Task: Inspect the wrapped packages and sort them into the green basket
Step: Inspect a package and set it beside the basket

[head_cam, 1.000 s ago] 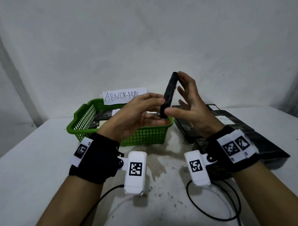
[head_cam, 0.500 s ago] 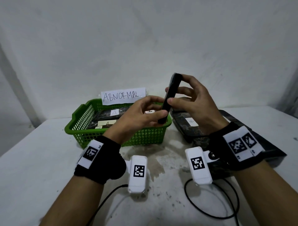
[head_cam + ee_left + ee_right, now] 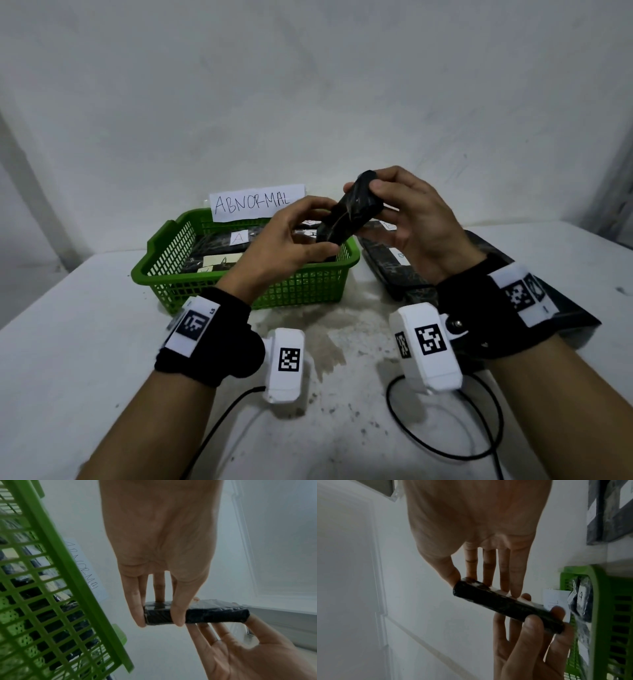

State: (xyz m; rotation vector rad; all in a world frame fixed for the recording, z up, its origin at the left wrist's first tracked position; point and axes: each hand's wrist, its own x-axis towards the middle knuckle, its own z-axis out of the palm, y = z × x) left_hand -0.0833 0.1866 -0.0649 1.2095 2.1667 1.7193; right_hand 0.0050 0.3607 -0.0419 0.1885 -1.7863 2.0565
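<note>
Both hands up over table (image 3: 85,342), sharing one small black wrapped package (image 3: 346,214), held tilted above right end of green basket (image 3: 301,291). Left hand (image 3: 284,246) grip clamped on package's lower end, thumb and fingers pinching it. Right hand (image 3: 414,222) grip clamped on upper end, thumb across its face. Basket at 11 o'clock from wrists, holding wrapped packages with white labels; paper sign (image 3: 257,205) reading ABNORMAL on far rim. More dark wrapped packages (image 3: 394,270) on table at 1 o'clock, just right of basket.
</note>
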